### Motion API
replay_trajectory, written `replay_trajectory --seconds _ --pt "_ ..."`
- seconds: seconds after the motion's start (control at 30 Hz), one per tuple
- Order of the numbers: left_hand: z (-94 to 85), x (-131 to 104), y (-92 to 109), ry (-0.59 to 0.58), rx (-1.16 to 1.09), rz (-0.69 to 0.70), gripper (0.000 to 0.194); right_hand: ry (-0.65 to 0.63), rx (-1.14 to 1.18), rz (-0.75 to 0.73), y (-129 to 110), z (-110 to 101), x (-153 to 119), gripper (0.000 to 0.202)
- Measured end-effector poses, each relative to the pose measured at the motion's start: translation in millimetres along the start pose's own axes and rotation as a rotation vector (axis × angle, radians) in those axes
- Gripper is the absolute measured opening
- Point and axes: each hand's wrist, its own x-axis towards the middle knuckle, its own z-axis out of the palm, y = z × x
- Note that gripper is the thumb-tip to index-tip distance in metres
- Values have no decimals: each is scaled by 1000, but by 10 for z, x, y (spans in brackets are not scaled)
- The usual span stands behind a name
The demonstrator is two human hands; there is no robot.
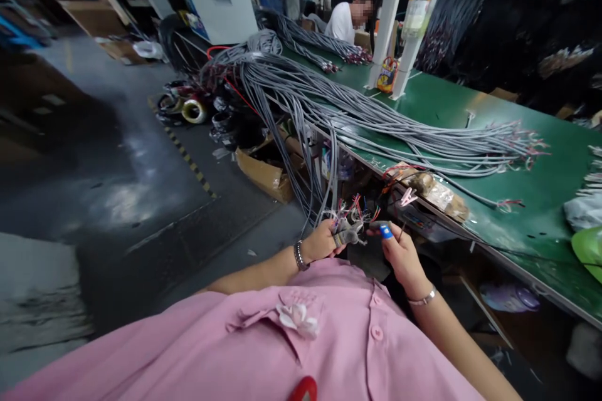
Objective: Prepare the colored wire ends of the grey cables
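My left hand (320, 242) is closed round a bunch of grey cables (335, 182) that hang down from the bench edge. Thin coloured wires (355, 205) fan out of their stripped ends above the fingers. Grey wrapping (347, 235) covers some of the left fingertips. Close on the right, my right hand (403, 262) pinches a short grey cable end with a few coloured wires (376, 214) at its tip. Blue tape (385, 231) is wrapped round the right thumb. Both hands are in front of my body, just below the bench edge.
A long pile of grey cables (376, 109) lies across the green bench (470, 100). A wooden block (437, 191) with a pink clip (408, 197) sits at its edge. An open cardboard box (266, 172) stands below. Across the bench is a person (342, 22).
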Motion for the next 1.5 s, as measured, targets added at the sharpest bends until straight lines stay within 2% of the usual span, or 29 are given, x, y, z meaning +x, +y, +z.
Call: replay_trajectory --seconds 0.1,0.2,0.3,0.5,0.63,0.73,0.8,0.9,0.97,1.07,1.2,1.27,1.33,1.4,1.5 --pt "63 0 -68 -46 16 -51 51 -33 59 1 -117 47 8 45" --pt "110 41 -97 -143 -25 -72 51 -40 42 14 -146 62 2 47" --pt "133 66 -74 -225 -38 -45 54 -9 -21 20 -125 35 -10 47" --pt "151 81 -105 -306 -66 -24 52 -64 29 -4 -118 -19 -26 38" --pt "147 94 -225 -358 -281 -143 60 -97 70 43 -120 -50 -35 37" --pt "119 86 -255 -389 -460 -230 58 -133 56 39 -118 -81 -52 34" --pt "93 75 -233 -437 -501 -278 54 -162 -26 -20 -133 -104 -73 29" --pt "64 65 -189 -477 -510 -326 50 -177 -270 -180 -200 -138 -114 17" --pt "56 69 -188 -470 -526 -320 50 -160 -481 -293 -262 -163 -138 12" --pt "50 90 -244 -463 -580 -262 49 -141 -797 -387 -317 -217 -156 17" --pt "8 140 -319 -435 -694 -154 45 -44 -1123 -318 -210 -366 -155 15" --pt "-39 164 -311 -386 -772 -110 39 32 -1185 -235 -103 -465 -162 12" --pt "-91 182 -283 -337 -835 -84 31 96 -1111 -176 -22 -547 -182 9" --pt "-125 191 -262 -318 -852 -83 27 155 -925 -169 -13 -581 -208 14" --pt "-112 191 -268 -329 -816 -85 32 194 -679 -226 -158 -507 -223 30"
